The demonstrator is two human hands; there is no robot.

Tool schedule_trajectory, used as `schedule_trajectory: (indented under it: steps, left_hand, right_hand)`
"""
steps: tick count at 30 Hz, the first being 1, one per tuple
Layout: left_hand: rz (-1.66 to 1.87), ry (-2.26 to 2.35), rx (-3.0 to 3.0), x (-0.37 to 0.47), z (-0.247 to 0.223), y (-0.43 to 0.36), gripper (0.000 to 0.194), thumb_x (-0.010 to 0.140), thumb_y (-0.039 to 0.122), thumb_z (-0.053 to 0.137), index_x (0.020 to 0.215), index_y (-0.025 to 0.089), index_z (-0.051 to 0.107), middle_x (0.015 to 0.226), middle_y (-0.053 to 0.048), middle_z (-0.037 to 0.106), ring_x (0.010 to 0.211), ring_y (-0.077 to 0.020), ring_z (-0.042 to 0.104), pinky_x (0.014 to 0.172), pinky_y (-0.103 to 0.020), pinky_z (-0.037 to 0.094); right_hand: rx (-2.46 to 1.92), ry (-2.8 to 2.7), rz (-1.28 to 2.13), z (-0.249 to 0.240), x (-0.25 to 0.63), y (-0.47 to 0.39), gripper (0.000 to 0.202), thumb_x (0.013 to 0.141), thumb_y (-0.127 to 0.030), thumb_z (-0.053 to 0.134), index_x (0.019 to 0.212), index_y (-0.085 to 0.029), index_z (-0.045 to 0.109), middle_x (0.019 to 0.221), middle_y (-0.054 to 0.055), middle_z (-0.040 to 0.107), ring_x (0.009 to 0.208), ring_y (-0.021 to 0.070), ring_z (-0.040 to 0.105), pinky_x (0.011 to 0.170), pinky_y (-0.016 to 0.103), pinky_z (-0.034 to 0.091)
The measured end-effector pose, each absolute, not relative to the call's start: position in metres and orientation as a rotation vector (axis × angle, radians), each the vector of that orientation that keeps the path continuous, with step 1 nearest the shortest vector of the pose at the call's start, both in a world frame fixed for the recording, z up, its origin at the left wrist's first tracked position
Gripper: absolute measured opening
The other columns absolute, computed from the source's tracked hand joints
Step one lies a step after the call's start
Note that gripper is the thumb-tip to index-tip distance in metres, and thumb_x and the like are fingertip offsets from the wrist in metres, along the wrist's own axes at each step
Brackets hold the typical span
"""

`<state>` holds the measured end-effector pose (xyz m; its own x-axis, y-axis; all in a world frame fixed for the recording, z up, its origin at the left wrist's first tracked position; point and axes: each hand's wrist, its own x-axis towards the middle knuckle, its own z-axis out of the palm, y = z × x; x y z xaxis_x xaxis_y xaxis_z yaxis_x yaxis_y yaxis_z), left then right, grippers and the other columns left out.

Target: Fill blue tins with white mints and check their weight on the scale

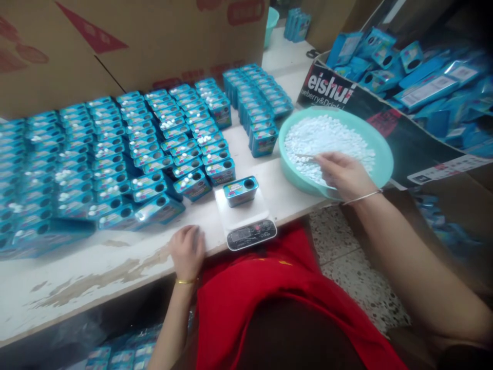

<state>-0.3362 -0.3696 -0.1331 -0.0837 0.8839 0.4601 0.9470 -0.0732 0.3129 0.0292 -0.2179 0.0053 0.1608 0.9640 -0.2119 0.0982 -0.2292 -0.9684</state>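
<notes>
My right hand (342, 173) pinches a thin metal utensil (306, 156) over the white pellets (327, 136) in a turquoise basin (385, 149). Resting on the bench edge, my left hand (188, 250) has its fingers curled, and whether it holds anything is hidden. Between the hands a small digital scale (252, 234) carries one blue box (241, 191) with a dark round hole in its top. Rows of similar blue boxes (111, 164) fill the left of the bench, several with white pellets on top.
A printed carton (423, 136) full of blue boxes stands at the right, against the basin. Behind the rows rises a large cardboard box (154, 41). More blue boxes (121, 358) lie below the bench (88, 275).
</notes>
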Motion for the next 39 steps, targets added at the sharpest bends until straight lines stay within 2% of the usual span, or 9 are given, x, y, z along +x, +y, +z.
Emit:
schedule_trajectory:
  steps: [10, 16, 18, 22, 24, 27, 29, 34, 39]
  left_hand:
    - [-0.975, -2.128, -2.063, -0.335, -0.128, -0.368, 0.021, 0.087, 0.03, 0.056, 0.102, 0.017, 0.063, 0.1, -0.011, 0.062, 0.094, -0.0223, 0.057, 0.086, -0.039, 0.046]
    - [-1.214, -1.978, -2.073, -0.311, -0.075, -0.34, 0.033, 0.086, 0.03, 0.058, 0.116, 0.017, 0.058, 0.112, -0.013, 0.057, 0.108, -0.0244, 0.054, 0.095, -0.042, 0.044]
    - [-1.228, -1.903, -2.16, -0.299, -0.056, -0.323, 0.041, 0.084, 0.034, 0.061, 0.121, 0.018, 0.055, 0.115, -0.012, 0.056, 0.111, -0.0249, 0.054, 0.097, -0.042, 0.043]
    - [-1.048, -1.8, -2.397, -0.277, -0.043, -0.288, 0.072, 0.076, 0.047, 0.069, 0.136, 0.018, 0.041, 0.126, -0.014, 0.055, 0.117, -0.0284, 0.051, 0.099, -0.043, 0.039]
    - [-0.968, -1.792, -2.473, -0.269, -0.044, -0.276, 0.066, 0.079, 0.046, 0.067, 0.133, 0.018, 0.042, 0.123, -0.014, 0.059, 0.112, -0.0274, 0.055, 0.095, -0.041, 0.04]
    - [-0.921, -1.7, -2.533, -0.258, -0.037, -0.268, 0.039, 0.085, 0.034, 0.06, 0.119, 0.019, 0.051, 0.109, -0.01, 0.065, 0.098, -0.0234, 0.059, 0.086, -0.037, 0.04]
    - [-0.836, -1.536, -2.556, -0.252, -0.025, -0.269, 0.031, 0.084, 0.028, 0.059, 0.114, 0.021, 0.054, 0.105, -0.008, 0.066, 0.093, -0.0227, 0.059, 0.083, -0.038, 0.037]
    - [-0.631, -1.313, -2.51, -0.246, -0.01, -0.266, 0.021, 0.086, 0.023, 0.055, 0.107, 0.024, 0.058, 0.099, -0.006, 0.068, 0.087, -0.0223, 0.056, 0.078, -0.039, 0.034]
    - [-0.571, -1.257, -2.478, -0.253, -0.006, -0.266, 0.022, 0.086, 0.023, 0.054, 0.107, 0.024, 0.059, 0.098, -0.006, 0.068, 0.084, -0.0214, 0.055, 0.076, -0.038, 0.034]
  right_hand:
    - [-1.51, -1.092, 1.15, -0.01, 0.043, -0.22, 0.024, 0.072, -0.02, 0.061, 0.095, -0.022, 0.056, 0.056, -0.008, 0.039, 0.045, 0.0078, 0.032, 0.041, 0.022, 0.022]
    - [-1.491, -1.175, 1.069, -0.024, 0.049, -0.215, 0.027, 0.072, -0.015, 0.058, 0.099, -0.021, 0.055, 0.061, -0.006, 0.046, 0.048, 0.0088, 0.039, 0.045, 0.023, 0.027]
    - [-1.479, -1.18, 1.031, -0.024, 0.048, -0.215, 0.026, 0.073, -0.017, 0.059, 0.099, -0.02, 0.056, 0.063, -0.005, 0.049, 0.048, 0.0089, 0.04, 0.045, 0.023, 0.029]
    - [-1.362, -1.091, 1.095, -0.014, 0.026, -0.232, 0.022, 0.076, -0.026, 0.063, 0.097, -0.02, 0.059, 0.065, -0.005, 0.051, 0.05, 0.0082, 0.039, 0.048, 0.023, 0.03]
    - [-1.254, -1.007, 1.324, -0.011, 0.005, -0.248, 0.027, 0.076, -0.034, 0.067, 0.097, -0.019, 0.06, 0.066, -0.005, 0.052, 0.05, 0.0072, 0.039, 0.047, 0.022, 0.027]
    - [-1.141, -0.769, 1.722, -0.015, -0.031, -0.268, 0.037, 0.071, -0.044, 0.072, 0.093, -0.018, 0.06, 0.064, -0.005, 0.051, 0.047, 0.0058, 0.036, 0.043, 0.021, 0.02]
    - [-1.077, -0.557, 1.857, -0.023, -0.05, -0.274, 0.04, 0.069, -0.048, 0.073, 0.09, -0.017, 0.059, 0.061, -0.005, 0.05, 0.047, 0.0061, 0.037, 0.042, 0.02, 0.018]
    - [-0.918, -0.226, 1.952, -0.034, -0.074, -0.267, 0.032, 0.075, -0.045, 0.071, 0.083, -0.017, 0.056, 0.061, -0.003, 0.053, 0.048, 0.0065, 0.04, 0.041, 0.019, 0.021]
    - [-0.864, -0.24, 1.94, -0.022, -0.081, -0.263, 0.026, 0.075, -0.037, 0.072, 0.08, -0.015, 0.06, 0.063, -0.001, 0.055, 0.049, 0.0062, 0.042, 0.041, 0.018, 0.024]
